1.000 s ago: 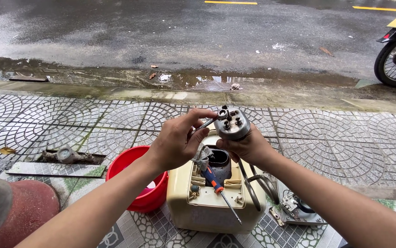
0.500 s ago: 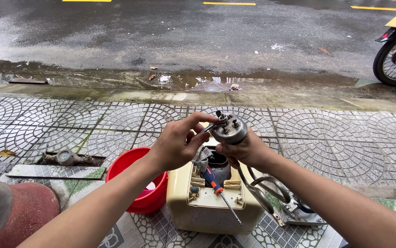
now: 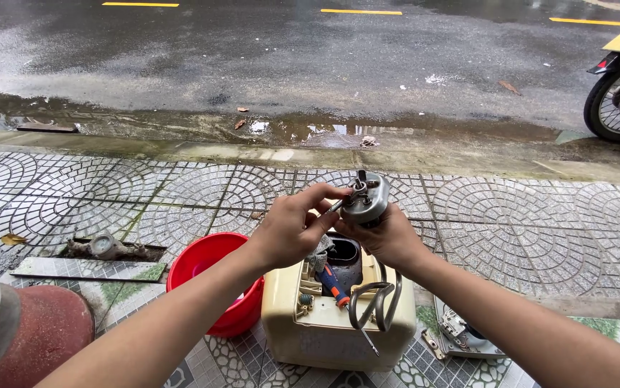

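Holding the round metal motor part [image 3: 366, 199] up above the cream appliance housing [image 3: 338, 323]; right hand [image 3: 389, 241] is clamped under it, left hand [image 3: 292, 231] pinches a thin tool [image 3: 337, 206] at its top; if that slips, I reckon it drops onto the screwdriver [image 3: 335, 286] resting on the housing.

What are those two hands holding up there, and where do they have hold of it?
The right hand cups a round grey metal part from beneath. The left hand pinches a thin metal piece at its edge with the fingertips.
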